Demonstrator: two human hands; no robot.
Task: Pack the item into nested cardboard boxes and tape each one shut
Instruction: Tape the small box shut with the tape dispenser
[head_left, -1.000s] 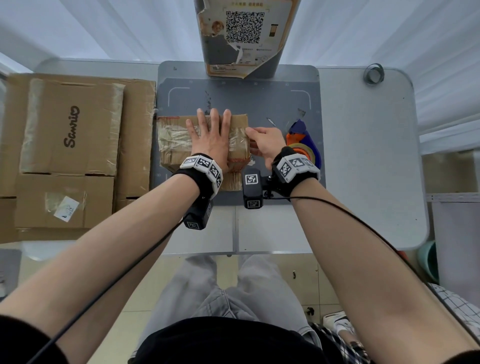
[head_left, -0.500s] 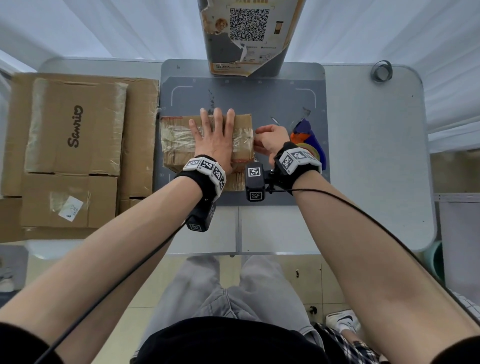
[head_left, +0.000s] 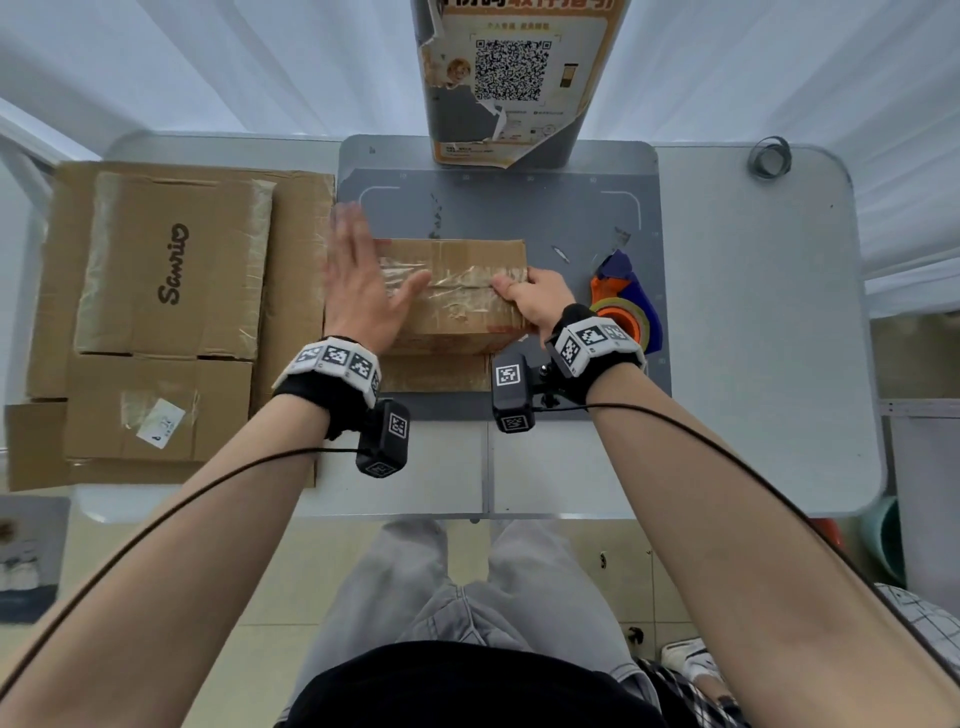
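The small box (head_left: 457, 291) sits at the centre of the mat (head_left: 498, 208), which lies on the table (head_left: 753, 312). The left hand (head_left: 363, 291) lies flat over the box's 9 o'clock end; its fingertips are blurred and seem to reach past the edge. The right hand (head_left: 535, 301) grips the 3 o'clock end. The tape dispenser (head_left: 623, 301) lies just beyond it at 3 o'clock. Larger stacked boxes (head_left: 171, 291) fill 9 o'clock. An upright carton (head_left: 514, 83) stands at 12 o'clock, a tape ring (head_left: 769, 156) near 2 o'clock.
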